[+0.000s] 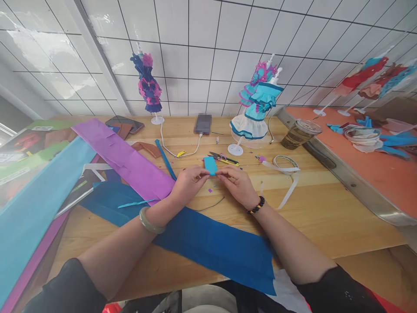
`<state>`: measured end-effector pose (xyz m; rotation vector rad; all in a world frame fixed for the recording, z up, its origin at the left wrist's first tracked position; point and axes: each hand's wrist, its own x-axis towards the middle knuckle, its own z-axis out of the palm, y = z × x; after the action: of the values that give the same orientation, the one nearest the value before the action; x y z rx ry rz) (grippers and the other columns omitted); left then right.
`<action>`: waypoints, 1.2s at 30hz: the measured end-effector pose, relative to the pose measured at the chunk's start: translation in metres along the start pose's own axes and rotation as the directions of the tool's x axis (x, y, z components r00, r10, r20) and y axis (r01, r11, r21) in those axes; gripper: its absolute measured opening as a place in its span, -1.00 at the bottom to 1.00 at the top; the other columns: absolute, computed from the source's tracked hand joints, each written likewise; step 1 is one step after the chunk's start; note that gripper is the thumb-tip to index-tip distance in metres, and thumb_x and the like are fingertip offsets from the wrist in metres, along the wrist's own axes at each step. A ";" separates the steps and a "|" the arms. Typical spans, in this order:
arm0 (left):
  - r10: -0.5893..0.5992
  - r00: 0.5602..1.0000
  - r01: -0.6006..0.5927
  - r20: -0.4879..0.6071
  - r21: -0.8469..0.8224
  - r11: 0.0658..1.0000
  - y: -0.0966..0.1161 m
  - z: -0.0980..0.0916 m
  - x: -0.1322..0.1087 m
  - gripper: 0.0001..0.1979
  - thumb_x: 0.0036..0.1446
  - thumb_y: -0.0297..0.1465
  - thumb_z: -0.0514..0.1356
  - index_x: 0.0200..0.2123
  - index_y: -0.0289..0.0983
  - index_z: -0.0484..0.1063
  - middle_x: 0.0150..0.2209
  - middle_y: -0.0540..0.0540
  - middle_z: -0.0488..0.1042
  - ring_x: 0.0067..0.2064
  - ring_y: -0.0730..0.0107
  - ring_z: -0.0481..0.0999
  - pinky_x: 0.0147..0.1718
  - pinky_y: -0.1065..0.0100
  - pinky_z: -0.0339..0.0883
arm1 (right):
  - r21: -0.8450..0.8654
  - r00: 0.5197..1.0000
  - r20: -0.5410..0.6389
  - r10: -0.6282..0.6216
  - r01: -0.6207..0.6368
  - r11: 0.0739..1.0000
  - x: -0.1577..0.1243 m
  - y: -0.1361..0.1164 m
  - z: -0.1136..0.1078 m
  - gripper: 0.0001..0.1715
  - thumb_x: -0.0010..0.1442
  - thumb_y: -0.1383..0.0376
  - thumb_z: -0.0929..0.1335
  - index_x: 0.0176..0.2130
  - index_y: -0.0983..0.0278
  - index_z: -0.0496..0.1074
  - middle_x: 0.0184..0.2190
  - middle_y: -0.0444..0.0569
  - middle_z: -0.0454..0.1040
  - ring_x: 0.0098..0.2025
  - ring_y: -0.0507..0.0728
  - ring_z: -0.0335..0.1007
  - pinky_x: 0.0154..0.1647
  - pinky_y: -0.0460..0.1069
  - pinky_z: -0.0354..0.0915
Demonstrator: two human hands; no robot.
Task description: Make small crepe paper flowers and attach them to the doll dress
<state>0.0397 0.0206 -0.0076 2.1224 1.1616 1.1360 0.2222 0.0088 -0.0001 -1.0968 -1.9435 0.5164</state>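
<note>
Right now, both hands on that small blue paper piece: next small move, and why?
Probably fold or crease it in place. The left hand and right hand pinch the small blue paper piece between fingertips, just above the wooden table. The scissors lie untouched behind, so no cut seems imminent.

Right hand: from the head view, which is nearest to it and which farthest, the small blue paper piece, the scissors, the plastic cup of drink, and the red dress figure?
From the right hand:
1. Small blue paper piece, pinched at its fingertips.
2. Scissors, just behind on the table.
3. Plastic cup of drink, farther back and right.
4. Red dress figure, far right by the wall.
</note>
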 end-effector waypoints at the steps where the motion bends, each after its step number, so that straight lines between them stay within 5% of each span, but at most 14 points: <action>1: 0.006 1.000 -0.006 0.006 0.004 1.000 0.000 0.000 0.000 -0.88 0.05 -0.43 0.11 -0.33 -0.24 0.44 -0.39 -0.02 0.46 -0.33 0.45 0.42 -0.31 0.42 0.27 | 0.004 1.000 0.002 0.003 -0.003 1.000 0.000 0.000 0.000 -0.82 0.14 0.34 0.26 -0.26 0.20 0.44 -0.31 -0.03 0.44 -0.21 0.10 0.34 -0.18 0.03 0.27; 12: -0.023 0.998 0.020 0.058 0.037 0.999 0.001 -0.002 -0.001 -0.86 0.09 -0.42 0.06 -0.32 -0.23 0.42 -0.36 -0.02 0.46 -0.30 0.42 0.41 -0.30 0.39 0.26 | 0.095 0.996 -0.022 0.092 -0.089 0.991 -0.001 0.000 0.002 -0.82 0.11 0.31 0.29 -0.27 0.18 0.48 -0.32 -0.02 0.35 -0.24 0.09 0.30 -0.31 -0.01 0.29; 22: -0.265 0.962 0.271 0.063 -0.300 0.914 -0.001 0.002 -0.001 -0.82 -0.01 -0.31 0.16 -0.35 -0.26 0.48 -0.36 -0.04 0.54 -0.31 0.35 0.51 -0.30 0.37 0.38 | 0.159 0.987 0.009 0.160 -0.160 0.974 -0.003 0.002 0.002 -0.79 0.09 0.29 0.31 -0.26 0.17 0.50 -0.35 -0.05 0.49 -0.31 0.09 0.39 -0.27 0.02 0.31; 30: -0.309 0.945 0.324 0.104 -0.424 0.846 -0.001 0.000 0.001 -0.80 -0.08 -0.30 0.22 -0.38 -0.29 0.50 -0.36 -0.07 0.55 -0.31 0.30 0.52 -0.28 0.32 0.39 | 0.421 0.910 0.083 0.406 -0.401 0.813 -0.003 0.001 0.005 -0.75 -0.04 0.22 0.38 -0.31 0.26 0.51 -0.47 -0.06 0.54 -0.39 0.11 0.45 -0.25 0.04 0.35; 36: -0.348 0.928 0.369 0.132 -0.448 0.814 0.001 -0.001 0.003 -0.80 -0.12 -0.30 0.25 -0.40 -0.29 0.50 -0.37 -0.07 0.55 -0.32 0.32 0.51 -0.29 0.33 0.39 | 0.492 0.883 0.127 0.451 -0.451 0.744 0.000 -0.004 0.003 -0.74 -0.08 0.22 0.41 -0.33 0.28 0.51 -0.46 -0.06 0.54 -0.37 0.09 0.45 -0.21 0.04 0.34</action>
<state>0.0399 0.0225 -0.0049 1.4779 1.0765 1.0529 0.2178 0.0072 0.0007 -1.1990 -1.3897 1.2238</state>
